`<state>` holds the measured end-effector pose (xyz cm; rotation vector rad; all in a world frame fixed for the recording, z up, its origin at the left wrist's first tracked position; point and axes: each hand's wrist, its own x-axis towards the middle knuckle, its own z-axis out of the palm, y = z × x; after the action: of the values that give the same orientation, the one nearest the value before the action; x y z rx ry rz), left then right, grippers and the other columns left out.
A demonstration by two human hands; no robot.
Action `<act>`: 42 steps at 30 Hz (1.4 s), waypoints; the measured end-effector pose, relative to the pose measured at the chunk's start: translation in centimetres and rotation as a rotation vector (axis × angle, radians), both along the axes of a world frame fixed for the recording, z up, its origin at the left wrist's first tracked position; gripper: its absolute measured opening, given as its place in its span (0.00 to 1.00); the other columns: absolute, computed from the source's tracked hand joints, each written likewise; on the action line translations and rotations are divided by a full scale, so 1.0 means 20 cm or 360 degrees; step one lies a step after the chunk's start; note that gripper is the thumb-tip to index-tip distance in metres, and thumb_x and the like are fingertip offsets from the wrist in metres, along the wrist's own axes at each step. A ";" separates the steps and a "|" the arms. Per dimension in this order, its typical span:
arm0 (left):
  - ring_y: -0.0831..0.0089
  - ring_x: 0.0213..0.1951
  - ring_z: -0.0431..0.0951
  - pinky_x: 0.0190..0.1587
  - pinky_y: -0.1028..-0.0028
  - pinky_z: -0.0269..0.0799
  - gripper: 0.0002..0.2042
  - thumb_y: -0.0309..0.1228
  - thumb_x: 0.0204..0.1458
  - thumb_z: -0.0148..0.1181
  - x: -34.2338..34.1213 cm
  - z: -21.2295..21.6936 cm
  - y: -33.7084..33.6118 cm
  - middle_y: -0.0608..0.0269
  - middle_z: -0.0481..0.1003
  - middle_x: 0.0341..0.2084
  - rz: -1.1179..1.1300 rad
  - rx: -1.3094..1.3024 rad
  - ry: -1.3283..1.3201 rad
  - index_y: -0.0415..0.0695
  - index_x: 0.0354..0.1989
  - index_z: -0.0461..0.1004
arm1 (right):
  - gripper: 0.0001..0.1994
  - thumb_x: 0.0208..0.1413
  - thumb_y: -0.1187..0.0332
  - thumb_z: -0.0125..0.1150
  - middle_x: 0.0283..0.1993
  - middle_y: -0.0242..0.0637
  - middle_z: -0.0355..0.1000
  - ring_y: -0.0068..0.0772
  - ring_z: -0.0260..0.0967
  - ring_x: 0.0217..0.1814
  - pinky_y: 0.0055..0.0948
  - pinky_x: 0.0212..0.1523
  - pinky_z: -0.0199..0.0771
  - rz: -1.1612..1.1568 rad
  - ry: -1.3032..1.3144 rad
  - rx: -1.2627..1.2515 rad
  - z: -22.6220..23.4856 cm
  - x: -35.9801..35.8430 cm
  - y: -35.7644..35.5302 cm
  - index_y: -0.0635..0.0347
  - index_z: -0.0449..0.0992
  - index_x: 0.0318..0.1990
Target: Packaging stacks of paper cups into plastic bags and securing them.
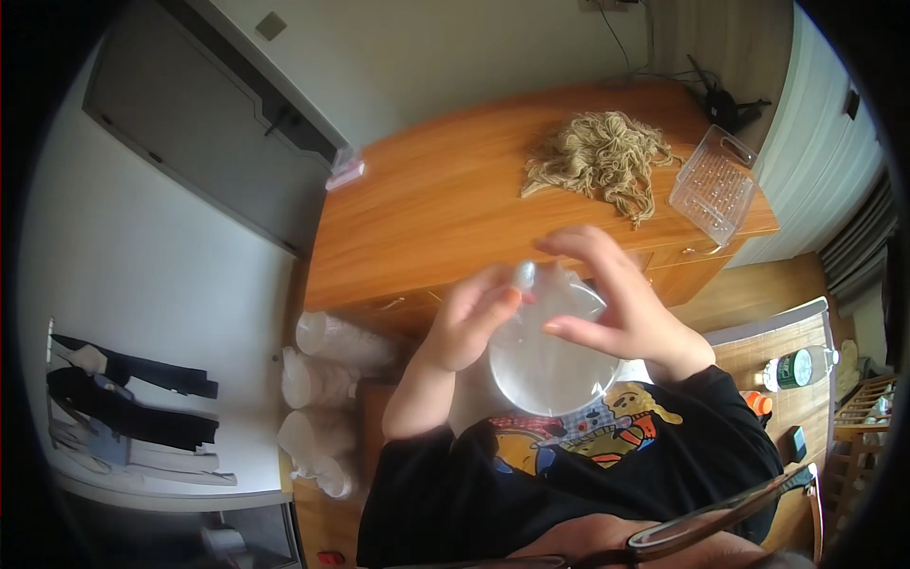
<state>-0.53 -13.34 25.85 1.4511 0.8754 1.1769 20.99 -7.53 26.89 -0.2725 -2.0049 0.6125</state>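
Observation:
In front of my chest is a round, clear plastic pack [545, 370], which looks like a stack of plastic bowls or lids in a see-through wrapper. A small shiny, pale tip [524, 275] sticks up at its far end; it may be gathered wrapper. My left hand [472, 318] pinches at that tip with thumb and fingers. My right hand [616, 308] arches over the pack's right side, thumb and forefinger spread wide with no object between them. Whether its thumb touches the wrapper, I cannot tell.
Ahead stands a wooden cabinet [417, 209] bearing a heap of beige yarn [607, 161] and a clear plastic basket [716, 185]. Several wrapped clear packs [318, 379] stand at left. A bottle [801, 368] and phone [797, 443] lie on a mat-topped surface at right.

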 end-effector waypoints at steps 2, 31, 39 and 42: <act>0.80 0.43 0.70 0.48 0.77 0.65 0.12 0.37 0.60 0.55 -0.02 -0.04 -0.02 0.65 0.71 0.40 -0.0079 0.0084 0.0023 0.40 0.43 0.71 | 0.29 0.47 0.61 0.71 0.49 0.48 0.70 0.50 0.68 0.53 0.38 0.53 0.67 0.0009 -0.0112 -0.0071 -0.02 -0.09 -0.01 0.65 0.66 0.54; 0.76 0.21 0.71 0.18 0.76 0.67 0.08 0.36 0.53 0.59 -0.34 -0.29 -0.22 0.70 0.66 0.17 -0.0053 0.0988 0.1867 0.47 0.29 0.68 | 0.11 0.38 0.64 0.66 0.33 0.19 0.69 0.27 0.63 0.37 0.31 0.41 0.60 0.0248 -0.0710 0.0683 -0.43 -0.16 0.05 0.46 0.77 0.33; 0.82 0.20 0.61 0.16 0.84 0.56 0.06 0.37 0.51 0.58 -0.40 -0.25 -0.25 0.74 0.56 0.16 0.0038 0.1526 0.2155 0.50 0.29 0.70 | 0.11 0.37 0.64 0.66 0.34 0.19 0.70 0.27 0.64 0.39 0.33 0.43 0.62 0.0233 -0.0651 0.0712 -0.41 -0.15 0.03 0.45 0.77 0.32; 0.82 0.20 0.61 0.17 0.84 0.54 0.06 0.36 0.51 0.57 -0.43 -0.20 -0.27 0.74 0.56 0.17 -0.0024 0.1565 0.2246 0.51 0.28 0.69 | 0.10 0.38 0.64 0.66 0.33 0.20 0.71 0.26 0.64 0.39 0.33 0.43 0.62 0.0241 -0.0607 0.0707 -0.41 -0.15 0.02 0.46 0.77 0.32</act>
<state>-9.07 -18.73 21.76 3.2133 1.1862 0.3426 17.95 -7.08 18.77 0.0385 -2.4822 0.1991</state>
